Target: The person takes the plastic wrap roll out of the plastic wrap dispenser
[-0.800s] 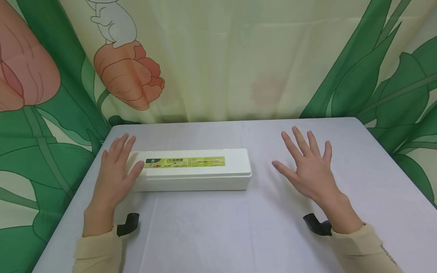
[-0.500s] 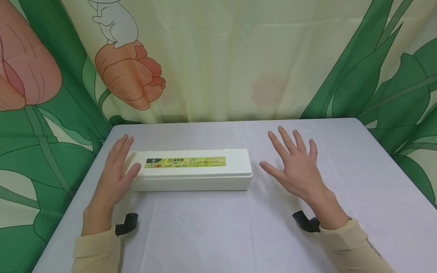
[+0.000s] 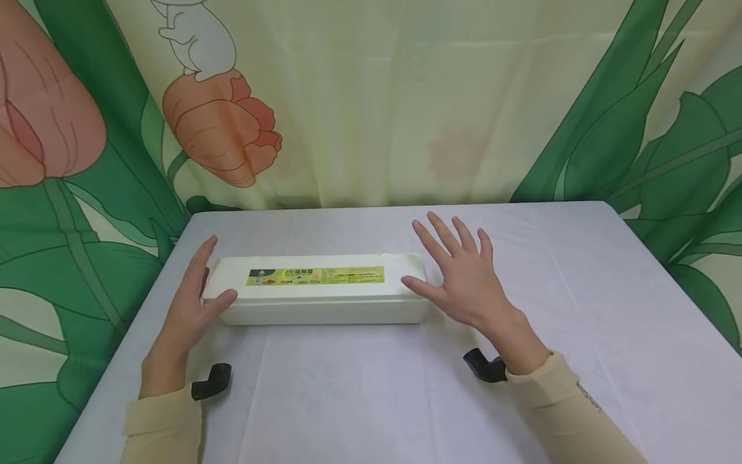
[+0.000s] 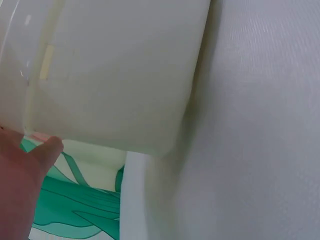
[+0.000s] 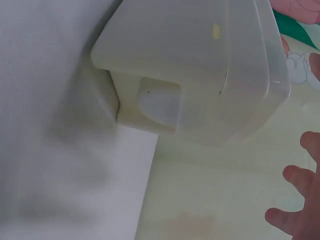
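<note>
A long white cling film box point(image 3: 324, 312) with a yellow-green label point(image 3: 315, 276) on its lid lies lengthwise across the table in the head view. At its left end is my left hand point(image 3: 187, 309), thumb in front and straight fingers behind the end; whether it touches cannot be told. My right hand point(image 3: 468, 283) hovers at the right end, fingers spread, thumb tip overlapping the lid's corner in the head view. In the right wrist view, the box end point(image 5: 160, 105) shows a recess, with my fingertips point(image 5: 295, 180) apart from it.
A white cloth covers the table point(image 3: 348, 393). Behind it hangs a curtain point(image 3: 359, 116) printed with leaves, flowers and a rabbit. A black curved piece sits at each wrist, the left one point(image 3: 212, 381) and the right one point(image 3: 484, 366).
My right hand has moved left, from well beside the box to its right end. My left hand has turned slightly, its fingers now lower around the left end. The box stays put.
</note>
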A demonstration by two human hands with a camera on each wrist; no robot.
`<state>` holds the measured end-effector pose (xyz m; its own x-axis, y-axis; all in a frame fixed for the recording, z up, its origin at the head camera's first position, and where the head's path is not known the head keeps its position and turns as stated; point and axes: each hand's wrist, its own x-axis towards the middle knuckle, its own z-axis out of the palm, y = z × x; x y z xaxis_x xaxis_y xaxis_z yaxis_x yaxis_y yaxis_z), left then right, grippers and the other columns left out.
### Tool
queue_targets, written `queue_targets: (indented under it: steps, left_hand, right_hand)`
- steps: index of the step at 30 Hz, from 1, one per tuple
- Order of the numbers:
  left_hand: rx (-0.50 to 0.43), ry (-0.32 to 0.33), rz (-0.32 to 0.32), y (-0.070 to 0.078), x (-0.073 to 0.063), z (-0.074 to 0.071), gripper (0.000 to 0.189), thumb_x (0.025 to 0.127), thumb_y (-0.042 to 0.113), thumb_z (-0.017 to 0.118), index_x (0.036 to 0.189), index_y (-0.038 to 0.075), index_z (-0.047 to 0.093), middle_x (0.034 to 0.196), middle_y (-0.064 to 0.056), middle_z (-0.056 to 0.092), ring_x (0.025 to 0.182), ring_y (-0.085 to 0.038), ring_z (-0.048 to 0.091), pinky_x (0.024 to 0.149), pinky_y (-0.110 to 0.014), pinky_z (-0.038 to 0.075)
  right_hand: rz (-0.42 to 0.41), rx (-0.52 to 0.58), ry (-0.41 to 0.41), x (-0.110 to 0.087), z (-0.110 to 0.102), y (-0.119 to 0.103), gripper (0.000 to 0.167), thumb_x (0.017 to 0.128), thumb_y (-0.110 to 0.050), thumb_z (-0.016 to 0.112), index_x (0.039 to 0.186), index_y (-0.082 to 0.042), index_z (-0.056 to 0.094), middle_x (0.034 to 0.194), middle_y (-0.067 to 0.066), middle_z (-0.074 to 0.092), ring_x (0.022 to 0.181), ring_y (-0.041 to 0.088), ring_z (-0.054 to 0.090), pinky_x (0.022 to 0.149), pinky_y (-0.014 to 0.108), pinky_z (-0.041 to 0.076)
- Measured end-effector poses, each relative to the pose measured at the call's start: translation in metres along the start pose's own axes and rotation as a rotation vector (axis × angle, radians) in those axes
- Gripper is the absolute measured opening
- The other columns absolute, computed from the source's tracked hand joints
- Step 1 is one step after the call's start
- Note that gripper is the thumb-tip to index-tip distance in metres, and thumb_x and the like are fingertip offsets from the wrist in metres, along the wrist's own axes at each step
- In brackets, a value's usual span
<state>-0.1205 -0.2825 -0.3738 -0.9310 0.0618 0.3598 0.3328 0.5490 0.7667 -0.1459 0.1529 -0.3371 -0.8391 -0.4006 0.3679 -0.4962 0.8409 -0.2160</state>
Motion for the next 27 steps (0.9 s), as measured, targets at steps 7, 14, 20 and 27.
queue_targets:
  steps: [7, 14, 20, 27]
  left_hand:
    - [-0.126, -0.059, -0.076, -0.008, -0.003, -0.002, 0.105, 0.083, 0.007, 0.074, 0.164, 0.028, 0.011, 0.168, -0.002, 0.015, 0.152, -0.020, 0.013, 0.121, -0.052, 0.010]
    - [-0.206, -0.127, -0.153, -0.020, -0.006, -0.005, 0.123, 0.076, -0.001, 0.080, 0.163, 0.033, 0.000, 0.168, -0.008, 0.010, 0.151, -0.029, 0.011, 0.114, -0.063, 0.009]
    - [-0.235, -0.162, -0.189, -0.027, -0.006, -0.002, 0.131, 0.073, -0.004, 0.084, 0.162, 0.038, -0.002, 0.168, -0.008, 0.010, 0.146, -0.022, 0.019, 0.111, -0.062, 0.017]
    - [-0.224, -0.153, -0.193, -0.030, -0.007, 0.000, 0.132, 0.072, -0.004, 0.086, 0.162, 0.038, -0.001, 0.168, -0.009, 0.012, 0.145, -0.024, 0.021, 0.111, -0.058, 0.018]
  right_hand:
    - [-0.042, 0.031, -0.044, 0.012, 0.007, -0.013, 0.086, 0.091, -0.062, 0.060, 0.161, -0.024, 0.028, 0.166, 0.005, 0.023, 0.149, 0.043, 0.018, 0.113, 0.068, 0.009]
    - [-0.087, 0.046, -0.116, 0.016, 0.016, -0.021, 0.088, 0.090, -0.064, 0.062, 0.161, -0.026, 0.027, 0.166, 0.003, 0.022, 0.148, 0.039, 0.023, 0.114, 0.065, 0.012]
    - [-0.111, 0.036, -0.165, 0.018, 0.020, -0.025, 0.091, 0.087, -0.067, 0.064, 0.161, -0.029, 0.028, 0.165, 0.001, 0.026, 0.146, 0.037, 0.027, 0.115, 0.063, 0.013]
    - [-0.129, 0.020, -0.212, 0.021, 0.023, -0.030, 0.092, 0.084, -0.069, 0.067, 0.160, -0.030, 0.032, 0.163, 0.002, 0.030, 0.144, 0.036, 0.031, 0.111, 0.064, 0.022]
